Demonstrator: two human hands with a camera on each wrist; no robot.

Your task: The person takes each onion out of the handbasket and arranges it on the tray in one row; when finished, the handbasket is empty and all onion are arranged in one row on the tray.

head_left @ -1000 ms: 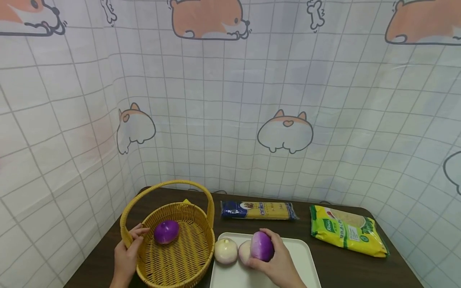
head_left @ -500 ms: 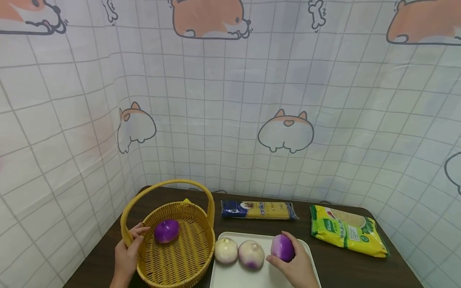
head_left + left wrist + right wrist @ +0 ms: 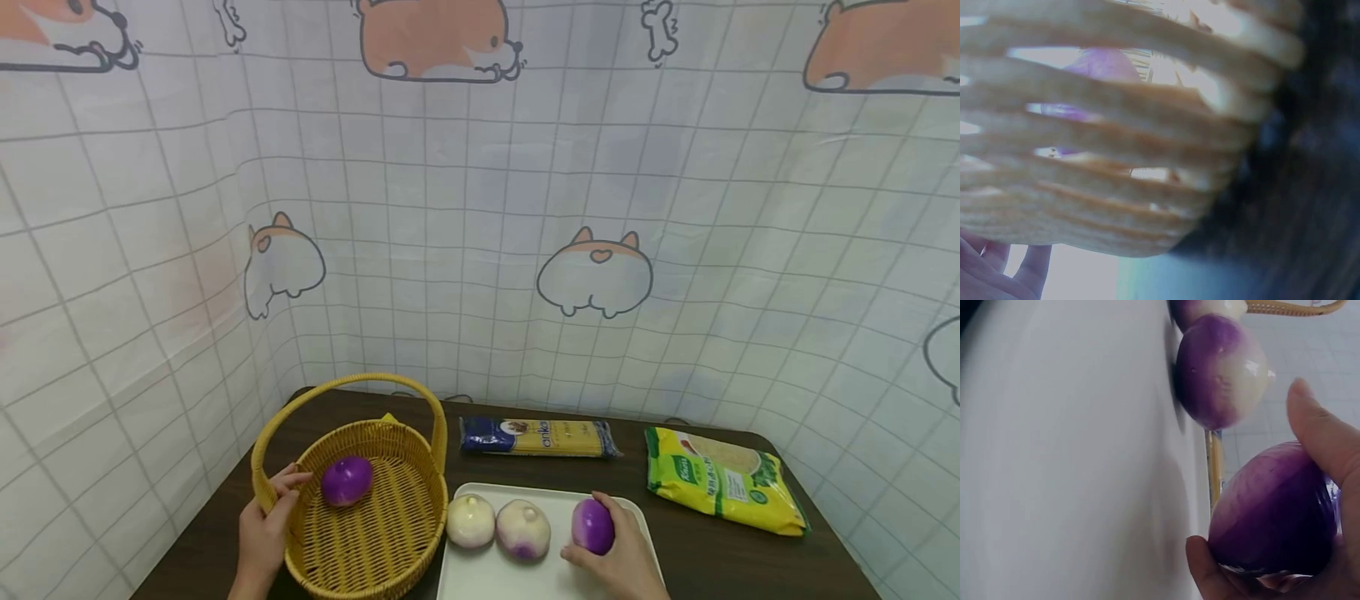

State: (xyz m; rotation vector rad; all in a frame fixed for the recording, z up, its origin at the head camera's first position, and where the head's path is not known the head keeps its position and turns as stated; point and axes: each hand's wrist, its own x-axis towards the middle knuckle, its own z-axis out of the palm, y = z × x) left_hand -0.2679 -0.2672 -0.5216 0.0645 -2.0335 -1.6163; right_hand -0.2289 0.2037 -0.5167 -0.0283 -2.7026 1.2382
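Note:
My right hand point(image 3: 626, 554) holds a glossy purple onion point(image 3: 592, 527) over the right part of a white tray point(image 3: 517, 583). Close up in the right wrist view, thumb and fingers lie around that onion point(image 3: 1272, 519); whether it touches the tray is unclear. Two paler onions sit side by side on the tray: a whitish onion point(image 3: 471, 522) at left and a white-and-purple onion point(image 3: 523, 531) beside it. With my left hand point(image 3: 262, 529) I grip the left rim of a yellow wicker basket point(image 3: 375, 533), near its handle. Inside lies another purple onion point(image 3: 347, 481).
Behind the tray lies a long pasta packet point(image 3: 538, 437). A yellow-green Knorr bag point(image 3: 723, 482) is at the right on the dark table point(image 3: 757, 567). The basket's tall arched handle point(image 3: 352, 381) rises at left. A small yellow thing point(image 3: 387, 418) peeks out behind the basket.
My right hand has carried the purple onion rightward, away from the paler onions, then lowered it toward the tray's right side. My left hand and the basket have stayed put.

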